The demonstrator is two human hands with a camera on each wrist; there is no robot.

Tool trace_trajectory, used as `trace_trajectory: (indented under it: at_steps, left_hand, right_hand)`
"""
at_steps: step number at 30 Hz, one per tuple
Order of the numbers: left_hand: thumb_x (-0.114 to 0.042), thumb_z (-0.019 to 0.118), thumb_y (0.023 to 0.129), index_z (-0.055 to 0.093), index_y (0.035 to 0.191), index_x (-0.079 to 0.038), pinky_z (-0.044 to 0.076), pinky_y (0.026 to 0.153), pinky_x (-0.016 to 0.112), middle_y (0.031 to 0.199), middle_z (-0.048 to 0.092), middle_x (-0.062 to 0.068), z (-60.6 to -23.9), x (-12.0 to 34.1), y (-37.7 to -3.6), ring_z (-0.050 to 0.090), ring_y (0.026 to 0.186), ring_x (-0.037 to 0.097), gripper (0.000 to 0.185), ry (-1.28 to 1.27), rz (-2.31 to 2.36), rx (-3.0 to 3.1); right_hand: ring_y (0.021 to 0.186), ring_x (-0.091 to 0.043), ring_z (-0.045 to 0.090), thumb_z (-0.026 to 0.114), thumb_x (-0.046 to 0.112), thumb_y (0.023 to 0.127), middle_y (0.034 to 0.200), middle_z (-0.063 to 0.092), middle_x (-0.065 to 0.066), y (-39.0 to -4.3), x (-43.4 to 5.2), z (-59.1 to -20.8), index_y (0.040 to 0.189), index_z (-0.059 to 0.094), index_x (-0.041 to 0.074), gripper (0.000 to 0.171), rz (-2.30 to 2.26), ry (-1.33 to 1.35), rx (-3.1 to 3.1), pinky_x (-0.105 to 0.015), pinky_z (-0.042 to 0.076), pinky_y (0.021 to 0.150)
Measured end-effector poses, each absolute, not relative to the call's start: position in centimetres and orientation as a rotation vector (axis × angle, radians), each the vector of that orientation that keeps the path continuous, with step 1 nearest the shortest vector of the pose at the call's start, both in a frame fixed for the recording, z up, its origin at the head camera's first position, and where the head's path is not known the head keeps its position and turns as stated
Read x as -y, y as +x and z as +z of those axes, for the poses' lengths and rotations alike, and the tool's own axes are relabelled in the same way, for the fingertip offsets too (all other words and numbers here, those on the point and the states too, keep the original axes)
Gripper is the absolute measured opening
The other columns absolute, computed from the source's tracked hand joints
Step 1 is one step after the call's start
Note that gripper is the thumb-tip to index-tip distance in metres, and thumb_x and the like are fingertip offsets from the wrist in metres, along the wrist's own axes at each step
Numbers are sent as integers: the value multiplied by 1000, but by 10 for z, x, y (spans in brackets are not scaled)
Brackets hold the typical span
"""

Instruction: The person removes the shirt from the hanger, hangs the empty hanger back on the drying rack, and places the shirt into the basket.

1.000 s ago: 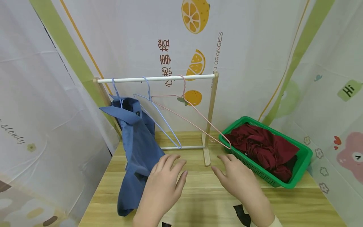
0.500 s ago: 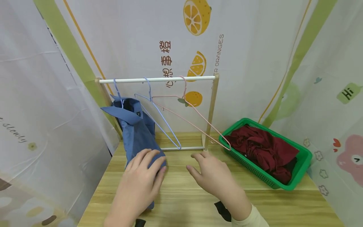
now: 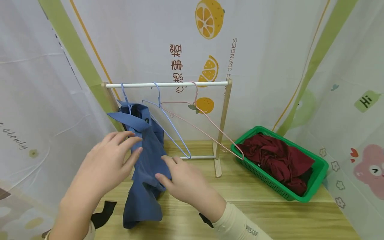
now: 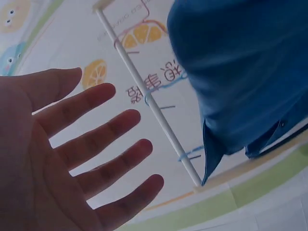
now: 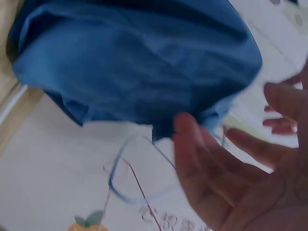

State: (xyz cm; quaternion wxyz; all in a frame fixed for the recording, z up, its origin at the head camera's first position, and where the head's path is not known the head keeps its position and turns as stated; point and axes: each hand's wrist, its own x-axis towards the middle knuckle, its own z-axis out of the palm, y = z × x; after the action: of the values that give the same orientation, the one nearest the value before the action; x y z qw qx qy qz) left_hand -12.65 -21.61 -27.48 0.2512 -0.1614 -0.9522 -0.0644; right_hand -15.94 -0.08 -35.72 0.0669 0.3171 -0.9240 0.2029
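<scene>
A blue collared shirt (image 3: pixel 150 150) hangs from a blue hanger (image 3: pixel 124 95) at the left end of a small clothes rack's white rod (image 3: pixel 180 85). My left hand (image 3: pixel 109 160) is by the shirt's left side, below the collar, fingers spread and slightly bent; in the left wrist view a gap separates the fingers from the shirt (image 4: pixel 240 72). On the shirt's right side, my right hand (image 3: pixel 186 180) has its fingers extended toward the cloth. Whether its fingertips touch the shirt I cannot tell. Neither hand grips anything.
A bare blue hanger (image 3: pixel 174 125) and a pink hanger (image 3: pixel 210 118) hang farther right on the rod. The green basket (image 3: pixel 315 186) at right holds a crumpled dark red garment (image 3: pixel 279 160). A printed curtain surrounds the wooden table (image 3: pixel 240 213).
Both hands have moved left to either side of the blue shirt, the left hand also rising toward the collar. The shirt, hangers and basket stay in place.
</scene>
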Motion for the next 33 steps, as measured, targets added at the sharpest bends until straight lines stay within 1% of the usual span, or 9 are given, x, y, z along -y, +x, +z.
trace_trajectory:
  at_steps: [3, 6, 11, 14, 18, 21, 26, 30, 33]
  left_hand:
    - [-29, 64, 107, 69, 139, -8, 48, 103, 73, 146, 63, 22, -259, 233, -142, 54, 137, 50, 38, -368, -155, 2721]
    - [-32, 57, 110, 62, 147, -7, 43, 104, 77, 153, 55, 27, -243, 251, -164, 47, 141, 55, 45, -284, -166, 2828]
    - [-31, 49, 111, 49, 155, -4, 41, 103, 80, 161, 40, 32, -222, 272, -205, 37, 145, 59, 51, -192, -156, 2937]
    - [-27, 42, 111, 44, 158, -2, 40, 104, 81, 164, 34, 33, -216, 280, -228, 30, 148, 61, 53, -174, -129, 2921]
    - [-21, 36, 109, 37, 162, -3, 35, 108, 82, 168, 25, 33, -213, 290, -253, 22, 152, 61, 56, -151, -107, 2838]
    - [-19, 36, 109, 30, 164, -4, 28, 114, 82, 171, 19, 32, -213, 294, -269, 17, 156, 59, 58, -146, -95, 2804]
    - [-17, 33, 109, 25, 167, -4, 16, 119, 84, 175, 16, 29, -215, 298, -285, 12, 161, 53, 60, -148, -91, 2810]
    - [-15, 31, 107, 25, 166, -1, 16, 119, 84, 174, 21, 28, -216, 299, -292, 13, 162, 50, 61, -145, -85, 2805]
    - [-13, 30, 106, 27, 165, 0, 19, 120, 82, 172, 28, 28, -218, 300, -294, 16, 162, 50, 61, -142, -83, 2786]
  right_hand:
    - [101, -18, 74, 51, 57, 109, 144, 64, -8, -159, 16, -360, 161, 44, 18, 66, 670, 965, 2773, -28, 60, 76]
    - [114, -21, 73, 46, 63, 108, 153, 56, -8, -158, 31, -360, 167, 34, 26, 71, 712, 974, 2782, -31, 61, 79]
    - [123, -23, 70, 42, 67, 107, 163, 45, -8, -155, 50, -361, 168, 22, 47, 67, 623, 1012, 2749, -35, 60, 69]
    - [131, -24, 65, 41, 67, 107, 167, 39, -8, -155, 58, -361, 166, 22, 52, 63, 565, 1030, 2718, -34, 59, 66]
    - [134, -26, 61, 42, 66, 107, 168, 38, -10, -159, 65, -360, 163, 35, 49, 59, 550, 1042, 2696, -32, 58, 67]
    - [135, -27, 61, 45, 65, 107, 166, 40, -11, -163, 68, -361, 159, 46, 40, 58, 551, 1030, 2700, -35, 61, 74]
    - [133, -25, 62, 50, 57, 109, 157, 50, -10, -168, 69, -360, 142, 61, 26, 47, 566, 983, 2674, -35, 63, 82]
    - [105, -15, 66, 57, 43, 110, 130, 64, -4, -172, 68, -357, 121, 65, 20, 27, 600, 935, 2628, -22, 54, 69]
    - [76, -8, 59, 62, 33, 109, 99, 65, 1, -177, 67, -355, 115, 62, 16, 18, 655, 881, 2612, -16, 43, 56]
